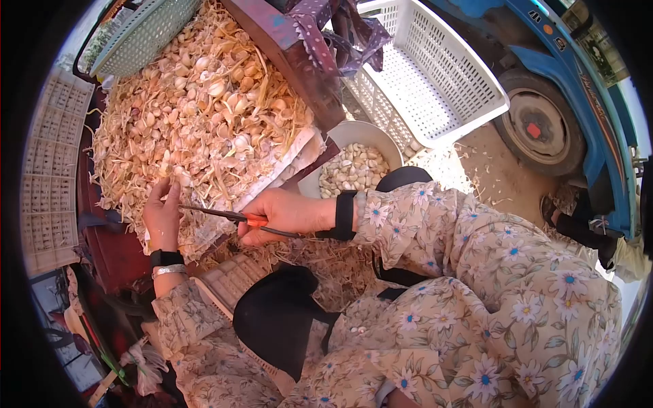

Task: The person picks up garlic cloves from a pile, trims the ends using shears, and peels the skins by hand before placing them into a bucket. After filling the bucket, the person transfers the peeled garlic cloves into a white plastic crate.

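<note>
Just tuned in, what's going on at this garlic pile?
A person in flowered sleeves is at a heap of garlic. The right hand grips scissors, blades pointing toward the left hand, whose fingers touch the heap's near edge. A bowl of garlic stands beside the heap.

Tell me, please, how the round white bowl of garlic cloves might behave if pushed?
The round white bowl looks well filled with pale garlic cloves, so it is probably heavy and steady. If it tipped, the loose cloves would likely roll out.
</note>
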`<state>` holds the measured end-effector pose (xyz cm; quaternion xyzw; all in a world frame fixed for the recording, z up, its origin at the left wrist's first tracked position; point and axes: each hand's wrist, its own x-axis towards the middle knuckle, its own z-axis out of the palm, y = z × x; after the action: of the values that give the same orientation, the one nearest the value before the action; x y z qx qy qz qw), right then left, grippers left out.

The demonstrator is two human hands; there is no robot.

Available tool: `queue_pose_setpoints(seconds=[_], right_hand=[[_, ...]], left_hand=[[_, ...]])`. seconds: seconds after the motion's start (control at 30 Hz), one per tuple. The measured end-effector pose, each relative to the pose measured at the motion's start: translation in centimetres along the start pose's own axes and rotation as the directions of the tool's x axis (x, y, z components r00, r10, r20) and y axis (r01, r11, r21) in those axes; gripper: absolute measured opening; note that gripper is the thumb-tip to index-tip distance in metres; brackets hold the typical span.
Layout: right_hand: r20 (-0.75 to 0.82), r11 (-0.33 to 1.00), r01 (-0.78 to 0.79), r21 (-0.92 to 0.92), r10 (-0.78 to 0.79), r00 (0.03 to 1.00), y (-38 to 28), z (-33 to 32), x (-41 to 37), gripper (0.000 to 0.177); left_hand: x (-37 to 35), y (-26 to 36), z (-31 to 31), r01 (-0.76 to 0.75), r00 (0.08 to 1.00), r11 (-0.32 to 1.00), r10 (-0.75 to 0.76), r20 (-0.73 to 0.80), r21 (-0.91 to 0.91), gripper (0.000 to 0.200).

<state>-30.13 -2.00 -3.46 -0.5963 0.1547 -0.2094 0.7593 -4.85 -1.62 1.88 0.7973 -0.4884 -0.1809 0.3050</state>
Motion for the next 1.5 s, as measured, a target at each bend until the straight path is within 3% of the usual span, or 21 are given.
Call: queue_pose_setpoints(seconds=[0.1, 0.2, 0.33, 0.4, 0.5, 0.6, 0.7, 0.77, 0.8, 0.9, 1.03, 1.13, 1.5], right_hand=[[-0.04, 0.993, -0.105, 0.048, 0.107, 0.993, -0.6, -0.8, -0.1, 0.02], [-0.083, 1.0, -0.008, 0.005, 0.008, 0.997, 0.8, -0.9, 0.7, 0.02], [-0.114, 0.994, -0.039, 0.099, 0.051, 0.992, 1.1, -1.0, 1.2, 0.02], [-0.096, 0.978, -0.101, 0.181, 0.12, 0.988, 0.8, -1.2, 1.1, 0.02], [-0.155, 0.987, -0.027, 0.16, 0.052, 0.987, 0.7, -1.1, 1.1, 0.021], [-0.212, 0.998, 0.031, 0.049, -0.02, 0.977, 0.8, -0.8, 1.1, 0.022], [-0.288, 0.974, 0.226, -0.037, -0.227, 0.93, 1.9, -0.2, 1.7, 0.029], [-0.282, 0.944, 0.115, -0.309, -0.207, 0.937, -0.5, -0.4, 0.5, 0.034], [-0.277, 0.897, 0.059, -0.439, -0.198, 0.94, -1.3, -0.5, -0.2, 0.037], [-0.249, 0.633, 0.118, -0.765, -0.459, 0.853, -1.4, -0.5, -0.9, 0.041], [-0.258, 0.664, 0.015, -0.747, -0.31, 0.915, -1.9, -0.5, -1.5, 0.04], [-0.22, 0.625, 0.088, -0.776, -0.398, 0.891, -1.0, -0.3, -1.3, 0.04], [-0.166, 0.65, 0.074, -0.756, -0.301, 0.939, -0.4, -0.1, -1.6, 0.043]], left_hand=[[2.5, -0.7, 2.3, 0.159, 0.978, 0.987, -0.158, 0.139, 0.003, 0.033], [3.3, -2.9, 3.3, 0.005, 0.999, 0.992, -0.01, 0.039, 0.127, 0.026], [2.3, -3.8, 2.7, -0.074, 0.997, 0.988, 0.077, -0.013, 0.133, 0.028], [0.5, -2.6, 2.3, -0.019, 0.999, 0.997, 0.015, -0.045, -0.074, 0.032], [-2.8, 0.4, 2.1, -0.045, 0.997, 0.963, 0.025, -0.077, -0.266, 0.028], [-6.1, 2.0, 1.8, -0.057, 0.998, 0.884, 0.055, -0.019, -0.463, 0.029], [-8.8, 3.5, 2.2, -0.158, 0.986, 0.829, 0.164, -0.037, -0.536, 0.031], [-9.5, 3.0, 2.2, -0.161, 0.986, 0.824, 0.156, -0.055, -0.544, 0.033], [-10.0, 3.5, 2.1, -0.148, 0.989, 0.818, 0.14, -0.056, -0.556, 0.033], [-11.5, 5.9, 1.3, -0.076, 0.996, 0.797, 0.086, -0.012, -0.6, 0.032], [-12.3, 6.4, 0.8, -0.053, 0.997, 0.785, 0.073, 0.008, -0.617, 0.033], [-12.5, 6.4, 1.1, -0.062, 0.997, 0.781, 0.075, -0.005, -0.622, 0.032], [-12.9, 5.1, 2.0, -0.099, 0.995, 0.744, 0.075, -0.065, -0.66, 0.025]])
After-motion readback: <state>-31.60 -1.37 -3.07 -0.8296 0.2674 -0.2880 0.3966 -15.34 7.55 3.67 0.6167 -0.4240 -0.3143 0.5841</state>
